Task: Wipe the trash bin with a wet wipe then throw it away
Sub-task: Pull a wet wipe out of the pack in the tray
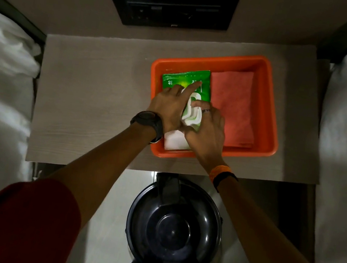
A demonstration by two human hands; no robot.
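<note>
A green wet wipe pack (181, 80) lies in the left half of an orange tray (267, 101) on the bedside table. My left hand (169, 107) presses down on the pack, forefinger stretched along it. My right hand (206, 132) rests on the pack's near end, fingers at its white flip lid (191, 117), which stands raised. Whether a wipe is pinched there I cannot tell. The black round trash bin (174, 230) with its lid closed stands on the floor below the table, between my forearms.
A pink folded cloth (231, 109) fills the tray's right half and a white cloth (174, 140) lies at its near left corner. White beds flank the table (86, 98) on both sides. A black socket panel (172, 8) is on the wall behind.
</note>
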